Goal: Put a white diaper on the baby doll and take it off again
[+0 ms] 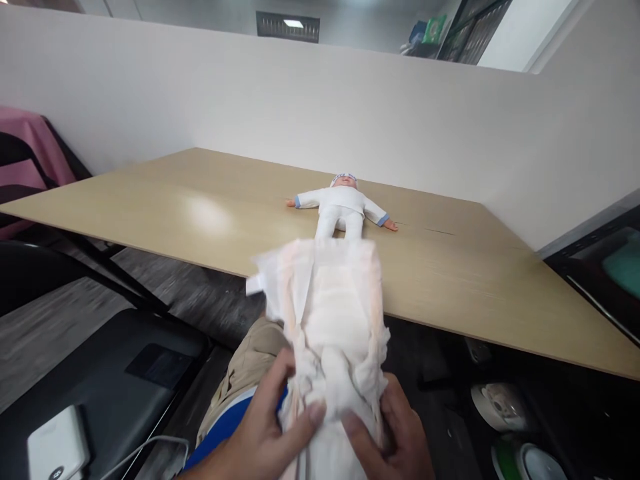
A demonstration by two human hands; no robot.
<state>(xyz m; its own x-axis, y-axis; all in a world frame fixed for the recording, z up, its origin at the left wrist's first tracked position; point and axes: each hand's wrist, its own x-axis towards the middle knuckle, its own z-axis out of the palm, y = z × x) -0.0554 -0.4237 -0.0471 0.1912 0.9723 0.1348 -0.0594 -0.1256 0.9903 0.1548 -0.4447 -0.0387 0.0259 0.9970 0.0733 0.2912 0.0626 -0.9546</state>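
Observation:
A white diaper (340, 300), unfolded with its inner side up, is held between my two hands over the near table edge. My left hand (273, 417) grips its left side, thumb on the padding. On the right side, my right hand (390, 433) pinches it the same way. One side wing with a tab (255, 285) sticks out at the upper left. Beyond the diaper, a baby doll (343, 207) in white clothes with blue cuffs lies face up on the table (240, 207), arms spread. The diaper's top edge covers the doll's lower legs from view.
At lower left a black chair (115, 373) bears a white power bank (59, 443) with a cable and a dark phone-like slab (159, 365). A white wall (280, 100) stands behind the table. Round containers (500, 407) sit below the table at right.

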